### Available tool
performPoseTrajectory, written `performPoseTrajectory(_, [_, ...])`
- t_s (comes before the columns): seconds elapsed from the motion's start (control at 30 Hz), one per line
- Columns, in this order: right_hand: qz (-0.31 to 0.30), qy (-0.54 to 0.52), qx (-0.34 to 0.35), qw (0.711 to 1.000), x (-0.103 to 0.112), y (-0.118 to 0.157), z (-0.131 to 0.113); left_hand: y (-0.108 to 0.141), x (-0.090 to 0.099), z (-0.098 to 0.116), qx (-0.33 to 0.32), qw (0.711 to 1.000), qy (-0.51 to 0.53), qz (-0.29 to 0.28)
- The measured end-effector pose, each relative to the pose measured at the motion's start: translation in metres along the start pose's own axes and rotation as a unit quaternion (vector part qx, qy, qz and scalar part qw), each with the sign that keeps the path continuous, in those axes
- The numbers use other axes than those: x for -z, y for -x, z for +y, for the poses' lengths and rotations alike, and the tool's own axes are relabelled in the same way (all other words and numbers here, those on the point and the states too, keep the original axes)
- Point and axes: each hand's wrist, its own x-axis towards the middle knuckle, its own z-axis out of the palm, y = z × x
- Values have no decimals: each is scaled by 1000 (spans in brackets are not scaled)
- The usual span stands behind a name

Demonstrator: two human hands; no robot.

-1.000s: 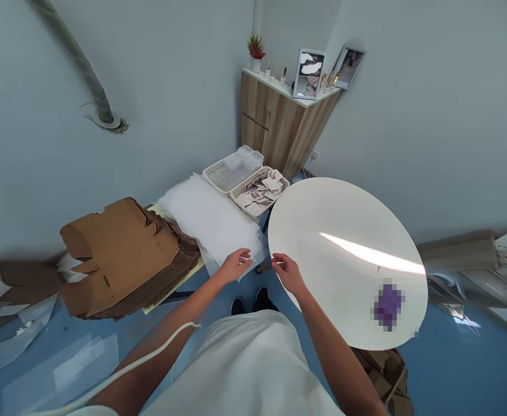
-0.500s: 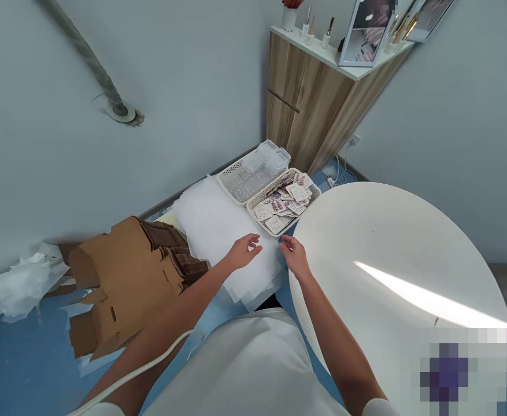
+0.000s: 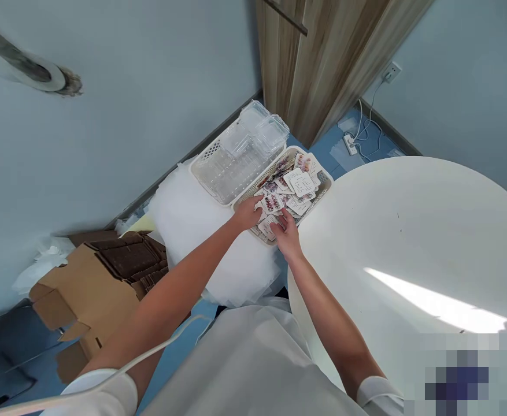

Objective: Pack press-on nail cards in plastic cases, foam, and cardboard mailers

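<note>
In the head view, a white perforated basket (image 3: 318, 199) holds a loose heap of small printed cards (image 3: 302, 184), some showing text and others coloured pictures. My left hand (image 3: 248, 212) reaches over the basket's near left side. Its thumb and forefinger are apart at the edge of a card with reddish pictures (image 3: 272, 203); whether they press on it cannot be made out. At the basket's near right edge, my right hand (image 3: 287, 232) has its fingers spread over the cards, with nothing visibly gripped.
A second white basket (image 3: 212, 151) with clear plastic boxes (image 3: 257, 130) lies beside the first. White sheets (image 3: 201, 225) are stacked in front. Flattened cardboard (image 3: 91, 289) lies left, a round white table (image 3: 392, 231) stands right. Behind are a wooden cabinet (image 3: 318, 58) and a power strip (image 3: 350, 144).
Both hands have moved forward from above the white sheets and table edge to the cards in the basket. The view has tilted down and come closer to the baskets.
</note>
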Motion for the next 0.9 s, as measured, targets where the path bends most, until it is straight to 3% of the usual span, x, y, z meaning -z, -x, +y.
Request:
performPoseTrajectory(0.2, [-2, -26, -28, 999, -5, -7, -1, -22, -9, -7, 15, 999, -31, -35])
performPoseTrajectory(0.5, [3, -41, -39, 998, -9, -11, -2, -18, -14, -2, -16, 1000, 16, 14])
performPoseTrajectory(0.63, [9, -71, -38, 997, -11, 1, -12, -4, -12, 1, -17, 998, 54, 41])
performPoseTrajectory(0.73, [14, -61, -24, 998, -10, 17, -18, 15, -13, 1, -5, 987, 149, 61])
performPoseTrajectory(0.9, [42, -34, 8, 998, -5, 59, -20, 65, -12, 0, 45, 922, 380, 65])
